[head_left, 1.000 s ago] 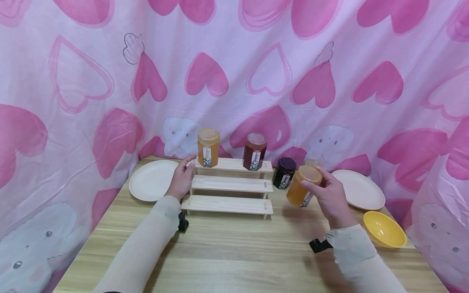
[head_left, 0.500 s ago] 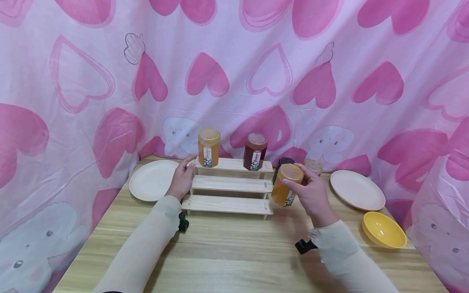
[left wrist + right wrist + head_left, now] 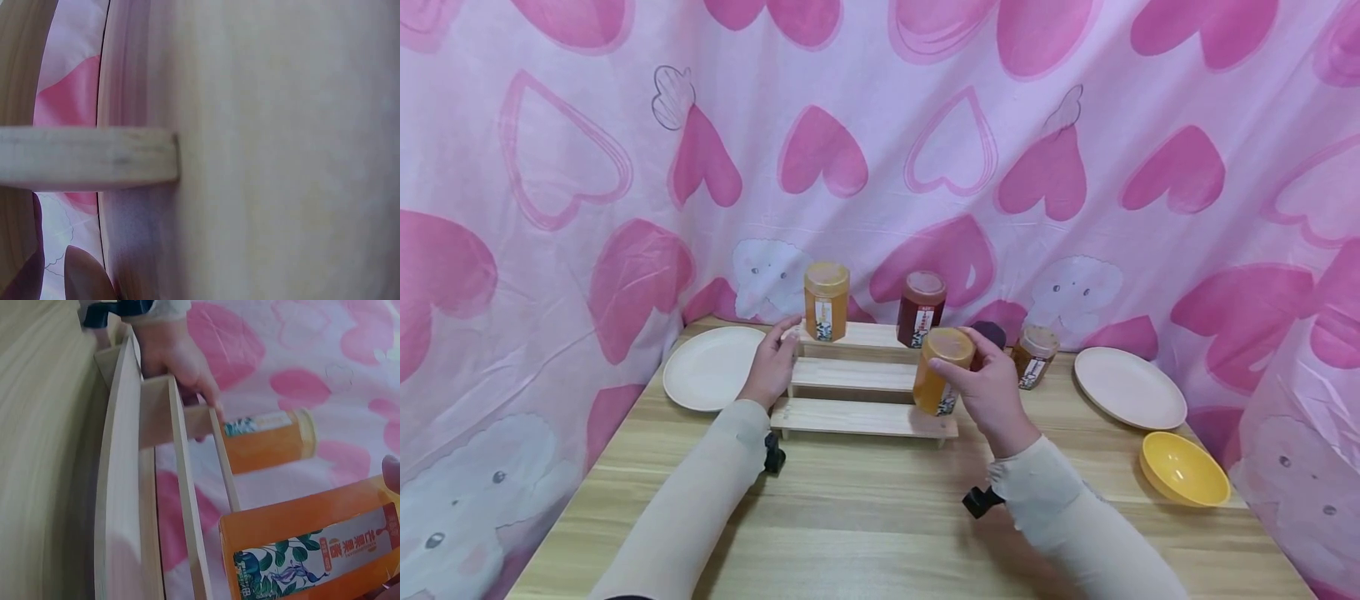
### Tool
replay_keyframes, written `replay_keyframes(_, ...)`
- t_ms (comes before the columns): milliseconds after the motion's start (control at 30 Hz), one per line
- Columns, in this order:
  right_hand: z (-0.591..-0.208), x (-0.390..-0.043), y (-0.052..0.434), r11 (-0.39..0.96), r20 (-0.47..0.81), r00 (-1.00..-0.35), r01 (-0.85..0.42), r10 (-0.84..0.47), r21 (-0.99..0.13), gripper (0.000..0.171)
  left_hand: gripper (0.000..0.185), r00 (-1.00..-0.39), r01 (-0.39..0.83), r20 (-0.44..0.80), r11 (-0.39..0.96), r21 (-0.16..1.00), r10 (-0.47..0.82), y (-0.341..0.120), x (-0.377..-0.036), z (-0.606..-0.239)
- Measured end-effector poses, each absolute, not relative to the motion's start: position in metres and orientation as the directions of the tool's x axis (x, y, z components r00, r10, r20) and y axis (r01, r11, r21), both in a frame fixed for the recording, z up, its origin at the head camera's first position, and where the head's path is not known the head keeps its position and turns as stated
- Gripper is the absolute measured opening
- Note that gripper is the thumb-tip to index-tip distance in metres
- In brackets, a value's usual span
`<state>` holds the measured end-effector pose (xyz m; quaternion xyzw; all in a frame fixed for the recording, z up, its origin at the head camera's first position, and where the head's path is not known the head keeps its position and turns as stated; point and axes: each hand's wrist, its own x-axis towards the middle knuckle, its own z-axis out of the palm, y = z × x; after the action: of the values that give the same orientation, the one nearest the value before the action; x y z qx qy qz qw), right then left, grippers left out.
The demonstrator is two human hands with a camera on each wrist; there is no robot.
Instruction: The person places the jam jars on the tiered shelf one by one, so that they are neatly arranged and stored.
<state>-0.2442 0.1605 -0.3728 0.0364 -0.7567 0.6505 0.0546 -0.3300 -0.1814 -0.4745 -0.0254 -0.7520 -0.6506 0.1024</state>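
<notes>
Right hand (image 3: 992, 392), fingers (image 3: 958, 382) curled round a tilted honey jar (image 3: 942, 372), held above the stepped wooden rack (image 3: 857, 377). Left hand (image 3: 770, 367), fingers relaxed, resting against the rack's end.

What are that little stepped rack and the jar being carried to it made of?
The stepped rack looks like pale unfinished wood: visible grain, square-cut slats, matte surface. The jar in the right hand seems clear glass or plastic, which one is hard to tell, since amber contents show through; it has a paper label and an orange lid.
</notes>
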Motion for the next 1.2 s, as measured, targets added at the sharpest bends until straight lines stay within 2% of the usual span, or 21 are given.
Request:
replay_keyframes(233, -0.375, -0.248, 0.133, 0.102, 0.152, -0.988, -0.150, 0.014, -0.983, 0.069, 0.044, -0.985, 0.140, 0.153, 0.155, 0.978, -0.080, -0.178, -0.322, -0.458)
replay_keyframes(433, -0.376, -0.252, 0.111, 0.120, 0.197, -0.980, -0.194, 0.009, -0.974, 0.075, 0.044, -0.987, 0.133, 0.145, 0.158, 0.978, -0.068, -0.173, -0.304, -0.435)
replay_keyframes(600, -0.378, -0.256, 0.096, 0.125, 0.225, -0.974, -0.220, 0.035, -0.968, 0.078, 0.043, -0.984, 0.153, 0.164, 0.144, 0.978, -0.064, -0.173, -0.301, -0.433)
replay_keyframes(1033, -0.389, -0.268, 0.065, 0.106, 0.232, -0.969, -0.223, 0.084, -0.969, 0.068, 0.044, -0.985, 0.150, 0.160, 0.144, 0.978, -0.067, -0.173, -0.303, -0.436)
replay_keyframes(1200, -0.391, -0.270, 0.058, 0.125, 0.237, -0.967, -0.225, 0.093, -0.966, 0.069, 0.043, -0.988, 0.122, 0.136, 0.160, 0.980, -0.076, -0.172, -0.301, -0.433)
